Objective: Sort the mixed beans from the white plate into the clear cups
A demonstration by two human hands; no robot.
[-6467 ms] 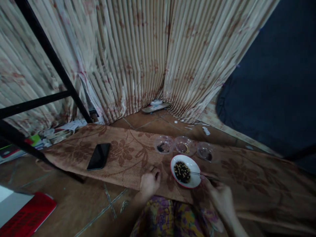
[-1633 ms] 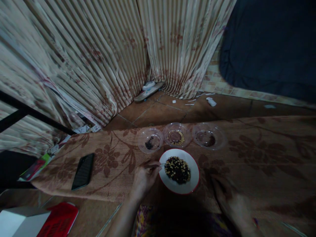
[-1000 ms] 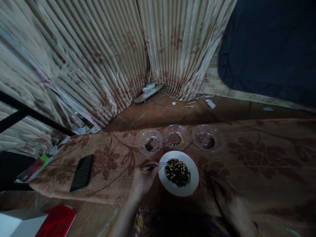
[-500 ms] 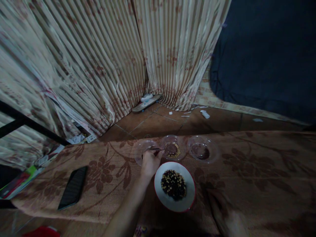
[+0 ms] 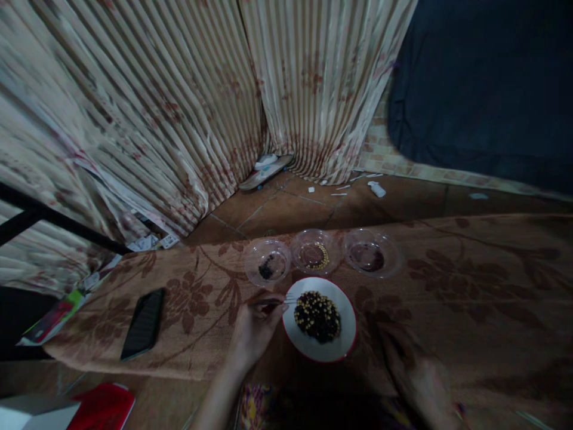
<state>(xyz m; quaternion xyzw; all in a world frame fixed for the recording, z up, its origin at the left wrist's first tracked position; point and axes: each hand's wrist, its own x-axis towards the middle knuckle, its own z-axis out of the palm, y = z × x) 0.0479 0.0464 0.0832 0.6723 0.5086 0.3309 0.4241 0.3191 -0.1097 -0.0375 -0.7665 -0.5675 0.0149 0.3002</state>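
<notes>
My left hand (image 5: 256,325) is closed around slim metal tweezers (image 5: 290,298), whose tips reach over the left rim of a white bowl with a red edge (image 5: 290,325). A heap of dark and pale yellow beans (image 5: 319,316) lies in the bowl. Behind it stand three clear plastic dishes: the left dish (image 5: 250,263) holds a few black beans, the middle dish (image 5: 313,233) pale yellow ones, the right dish (image 5: 394,254) small dark reddish ones. My right hand (image 5: 416,370) rests to the right of the bowl, dim and blurred, its fingers unclear.
A dark phone (image 5: 143,322) lies on the left of the brown flowered cloth (image 5: 470,286). Striped curtains (image 5: 179,107) hang beyond the table. On the tiled floor are a white bottle (image 5: 376,189) and scraps. Something red (image 5: 105,406) sits at lower left.
My left hand has come back from the left clear dish toward me, bringing the tweezers to the bowl's left rim. My right hand stays about where it was. The view has shifted slightly.
</notes>
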